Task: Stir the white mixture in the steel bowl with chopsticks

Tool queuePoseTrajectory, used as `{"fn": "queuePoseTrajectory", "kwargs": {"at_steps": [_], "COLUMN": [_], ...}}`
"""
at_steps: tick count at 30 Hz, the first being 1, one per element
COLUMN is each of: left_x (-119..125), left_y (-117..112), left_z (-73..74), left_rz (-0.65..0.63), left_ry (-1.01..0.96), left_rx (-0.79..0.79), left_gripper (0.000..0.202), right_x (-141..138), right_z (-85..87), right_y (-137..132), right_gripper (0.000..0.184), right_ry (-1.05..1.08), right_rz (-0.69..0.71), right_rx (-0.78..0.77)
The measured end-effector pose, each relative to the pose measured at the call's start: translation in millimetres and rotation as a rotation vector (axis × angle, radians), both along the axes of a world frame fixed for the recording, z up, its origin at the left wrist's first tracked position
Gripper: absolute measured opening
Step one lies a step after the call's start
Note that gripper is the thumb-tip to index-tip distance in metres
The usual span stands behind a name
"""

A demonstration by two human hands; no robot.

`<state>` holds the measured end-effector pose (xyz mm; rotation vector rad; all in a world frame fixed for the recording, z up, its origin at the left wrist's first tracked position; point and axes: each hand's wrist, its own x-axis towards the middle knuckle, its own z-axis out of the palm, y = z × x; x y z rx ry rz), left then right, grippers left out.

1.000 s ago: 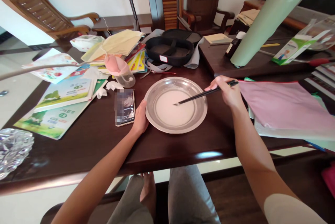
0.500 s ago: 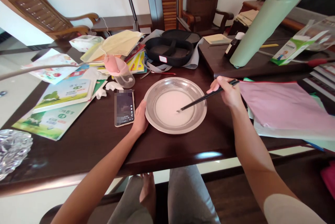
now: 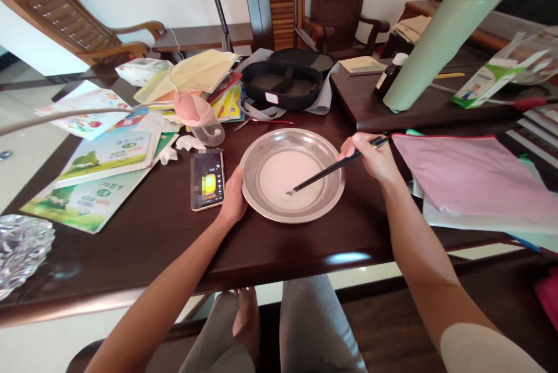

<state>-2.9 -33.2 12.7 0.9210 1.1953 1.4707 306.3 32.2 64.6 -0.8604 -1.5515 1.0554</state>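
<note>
A round steel basin point(image 3: 253, 198) stands on the dark wooden table, with a milky white liquid point(image 3: 285, 172) in it. My left hand point(image 3: 235, 196) grips the basin's left rim, fingers mostly hidden beneath it. In my right hand point(image 3: 370, 155), above and beyond the basin's right rim, is a pair of black chopsticks point(image 3: 325, 172), closed around by the fingers. The chopsticks slant down to the left, and their tips dip into the liquid near the middle. Just left of my left hand lies a phone point(image 3: 208, 180) with its screen lit.
Behind the basin is an open black case point(image 3: 283, 85). A pink-lidded cup point(image 3: 198, 114), crumpled tissues and booklets point(image 3: 104, 158) lie left; a glass dish point(image 3: 24, 251) sits at the far left. On the right are a pink zip pouch point(image 3: 462, 175) and a tall green flask point(image 3: 440, 50).
My right hand has shifted slightly left, and the chopstick tips have moved left and a little nearer to me in the liquid. The phone's screen shows a new bright yellow picture.
</note>
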Motion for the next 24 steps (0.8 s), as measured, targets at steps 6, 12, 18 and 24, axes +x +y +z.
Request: {"fn": "queuePoseTrajectory", "kwargs": {"at_steps": [6, 12, 18, 24], "left_x": [0.7, -1.1, -0.3, -0.5], "left_y": [0.0, 0.8, 0.1, 0.0], "left_z": [1.7, -2.2, -1.3, -0.5], "left_rz": [0.010, 0.001, 0.009, 0.007], "left_ry": [0.031, 0.006, 0.010, 0.024], "left_rx": [0.012, 0.004, 0.001, 0.008], "left_gripper": [0.041, 0.040, 0.042, 0.042], "right_x": [-2.0, 2.7, -4.6, 7.1], "right_z": [5.2, 0.5, 3.3, 0.6], "right_y": [-1.7, 2.3, -0.2, 4.9], "right_gripper": [0.042, 0.049, 0.044, 0.049], "right_ry": [-0.077, 0.025, -0.059, 0.027], "right_rz": [-0.070, -0.053, -0.029, -0.131], "right_rx": [0.048, -0.004, -0.002, 0.010]}}
